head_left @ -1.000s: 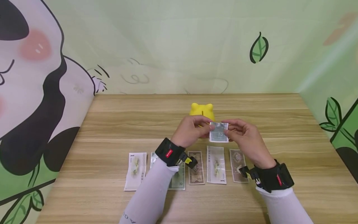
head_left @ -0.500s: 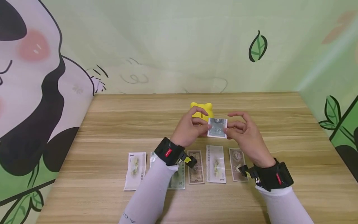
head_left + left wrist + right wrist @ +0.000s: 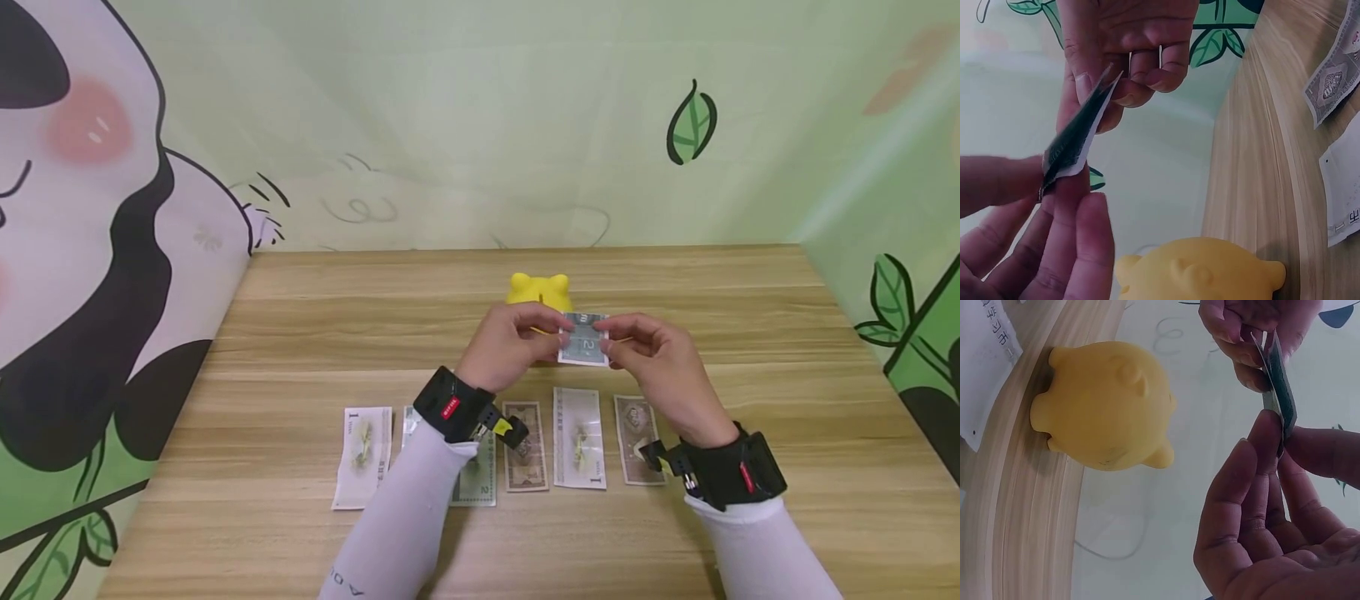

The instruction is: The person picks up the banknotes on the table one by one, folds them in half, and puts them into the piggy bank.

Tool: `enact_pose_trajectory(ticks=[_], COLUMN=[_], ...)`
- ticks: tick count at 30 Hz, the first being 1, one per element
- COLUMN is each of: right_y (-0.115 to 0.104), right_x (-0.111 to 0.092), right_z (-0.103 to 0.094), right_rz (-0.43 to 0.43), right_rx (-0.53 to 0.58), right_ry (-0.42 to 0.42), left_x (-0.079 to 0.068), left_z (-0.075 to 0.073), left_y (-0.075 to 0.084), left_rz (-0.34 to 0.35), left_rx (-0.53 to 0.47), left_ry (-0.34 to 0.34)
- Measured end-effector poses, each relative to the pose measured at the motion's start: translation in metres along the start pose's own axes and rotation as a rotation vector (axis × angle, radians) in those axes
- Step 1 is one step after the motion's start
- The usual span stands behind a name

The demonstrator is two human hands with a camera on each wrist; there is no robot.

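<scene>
Head view showed left hand (image 3: 501,348) and right hand (image 3: 663,358), each grip pinching the folded banknote (image 3: 582,347) marked "2" (near-square, long axis unclear). Above the desk (image 3: 322,325), it faced away from the yellow piggy bank (image 3: 540,288).

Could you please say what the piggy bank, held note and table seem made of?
Piggy bank: probably matt plastic or vinyl, smooth and evenly yellow.
Held note: likely matt paper, thin, folded and printed.
Table: wood or laminate, dull, with streaky grain.
</scene>
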State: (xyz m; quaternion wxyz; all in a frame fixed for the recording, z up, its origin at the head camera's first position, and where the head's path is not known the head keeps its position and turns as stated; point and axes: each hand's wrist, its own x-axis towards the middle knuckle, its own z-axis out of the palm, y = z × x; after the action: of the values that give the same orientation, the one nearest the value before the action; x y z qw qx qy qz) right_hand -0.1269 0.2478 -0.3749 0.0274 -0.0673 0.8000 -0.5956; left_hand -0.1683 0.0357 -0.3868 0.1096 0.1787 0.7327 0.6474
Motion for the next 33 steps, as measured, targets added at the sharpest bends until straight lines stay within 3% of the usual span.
enact_pose_trajectory(ticks=[11,15,28,33], right_y=[-0.0001,0.0005,0.0028,0.0031], right_x=[0.0004,0.0006,0.0004,0.0003], right_z=[-0.0005,0.0004,0.0007,0.0008], right_rz=[0.019,0.013,0.0,0.008], right_rx=[-0.033,-0.068,-0.16,-0.16], right_ry=[-0.006,0.005,0.036,0.046], left_x=[-0.0009,-0.0011,-0.0019,-0.0015], left_z=[0.0014,0.0022,0.0015,0.0014], left_y=[0.0017,0.0023,0.0015,0.0008], left_rz=[-0.051,-0.058,-0.029,-0.004], left_rx=[0.011,0.065,0.254,0.273], left_ry=[-0.015,0.002,0.052,0.061])
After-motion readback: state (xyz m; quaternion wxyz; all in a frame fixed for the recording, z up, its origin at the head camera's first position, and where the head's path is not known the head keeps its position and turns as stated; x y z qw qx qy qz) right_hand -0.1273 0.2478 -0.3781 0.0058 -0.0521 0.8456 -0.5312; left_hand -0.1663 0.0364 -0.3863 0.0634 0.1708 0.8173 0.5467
